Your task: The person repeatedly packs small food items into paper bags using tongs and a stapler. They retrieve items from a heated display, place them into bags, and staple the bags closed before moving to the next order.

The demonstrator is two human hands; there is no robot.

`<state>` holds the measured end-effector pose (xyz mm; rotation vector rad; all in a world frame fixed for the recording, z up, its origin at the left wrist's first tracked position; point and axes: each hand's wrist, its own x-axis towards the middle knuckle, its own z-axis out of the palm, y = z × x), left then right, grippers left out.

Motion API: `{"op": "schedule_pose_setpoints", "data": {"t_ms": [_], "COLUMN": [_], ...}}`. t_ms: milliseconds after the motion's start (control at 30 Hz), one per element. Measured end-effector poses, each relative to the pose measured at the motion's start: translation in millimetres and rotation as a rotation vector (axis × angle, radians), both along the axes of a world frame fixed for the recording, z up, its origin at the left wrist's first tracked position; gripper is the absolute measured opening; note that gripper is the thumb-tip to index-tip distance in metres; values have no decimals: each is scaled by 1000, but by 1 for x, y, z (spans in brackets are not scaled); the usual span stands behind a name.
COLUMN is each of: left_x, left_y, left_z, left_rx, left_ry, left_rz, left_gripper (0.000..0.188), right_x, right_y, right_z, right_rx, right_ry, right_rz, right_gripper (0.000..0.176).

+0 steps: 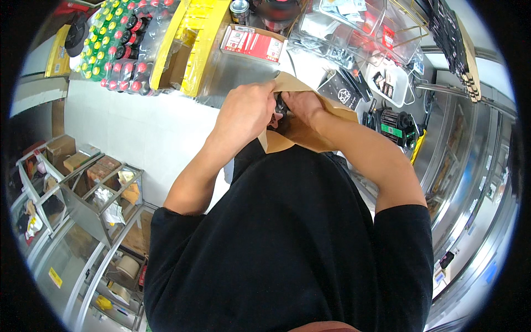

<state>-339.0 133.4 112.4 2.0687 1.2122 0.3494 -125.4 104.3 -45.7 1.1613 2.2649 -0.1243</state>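
Note:
A brown kraft paper bag (298, 85) is in front of my body with its mouth facing up. My left hand (251, 106) pinches the bag's rim on the left side. My right hand (303, 106) reaches inside the bag, its fingers over a dark item (281, 118) with a pinkish star-shaped mark. Whether the right fingers grip that item cannot be told, as the hand and bag cover part of it. Right of the bag lies a black printed packet (342, 92) with a white star emblem.
Shrink-wrapped bottles (124, 76) and a yellow-edged carton (166, 54) stand back left. A box of red-and-white cards (253, 43) sits behind the bag. Clear bins (323, 33), a white tray (394, 85) and a black device (396, 126) are at the right. Metal shelving (89, 207) stands lower left.

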Motion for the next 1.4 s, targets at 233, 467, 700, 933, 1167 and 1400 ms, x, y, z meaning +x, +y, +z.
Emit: {"op": "schedule_pose_setpoints", "data": {"t_ms": [233, 467, 700, 933, 1167, 1400], "left_x": [4, 4, -29, 0, 52, 34], "left_y": [-3, 7, 45, 130, 161, 169], "left_z": [2, -3, -31, -157, -250, -257], "left_rx": [-85, -76, -517, 37, 41, -46], "left_ry": [12, 30, -399, 78, 481, 247], "left_rz": [-81, 18, 104, 262, 229, 364], "left_gripper": [35, 39, 44, 39, 62, 71], "right_x": [-14, -65, 51, 211, 355, 395], "right_y": [3, 3, -25, 41, 7, 5], "right_z": [-25, -8, 223, 200, 14, -129], "right_rx": [-181, -231, 55, 1138, 550, 289], "right_ry": [871, 285, 1086, 902, 285, 198], "right_rz": [-581, -541, -648, -1101, -1397, -1459], "right_gripper": [23, 32, 12, 30, 44, 40]}}
